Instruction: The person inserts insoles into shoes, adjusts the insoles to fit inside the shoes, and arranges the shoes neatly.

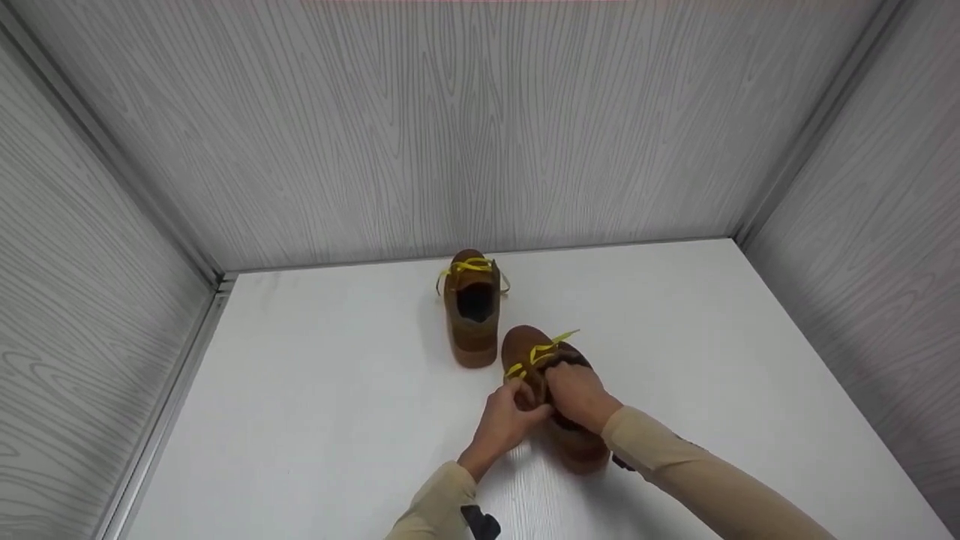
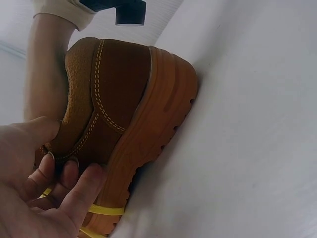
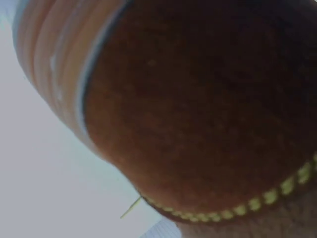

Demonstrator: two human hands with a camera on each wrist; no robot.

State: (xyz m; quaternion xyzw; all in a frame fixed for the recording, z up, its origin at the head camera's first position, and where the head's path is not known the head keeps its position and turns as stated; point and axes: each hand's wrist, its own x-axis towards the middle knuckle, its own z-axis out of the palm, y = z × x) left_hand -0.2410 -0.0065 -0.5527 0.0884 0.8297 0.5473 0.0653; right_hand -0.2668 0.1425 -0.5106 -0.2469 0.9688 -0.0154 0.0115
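Observation:
A brown leather shoe (image 1: 523, 343) with yellow laces (image 1: 543, 349) stands on the white surface, toe pointing away and a little left. On its left side my left hand (image 1: 501, 421) pinches the collar edge. The left wrist view shows that thumb at the collar rim, with the fingertips (image 2: 91, 178) bent against the outer side. My right hand (image 1: 577, 390) reaches down into the opening of the same shoe (image 3: 173, 109). Its fingers are hidden inside, so I cannot tell whether they grip anything. One lace end sticks out to the right.
The matching brown shoe (image 1: 474, 343), with yellow laces, stands just beyond and to the left, toe toward the back wall. Grey wood-grain panels (image 1: 465, 127) enclose the white tabletop (image 1: 337, 390) at the back and both sides.

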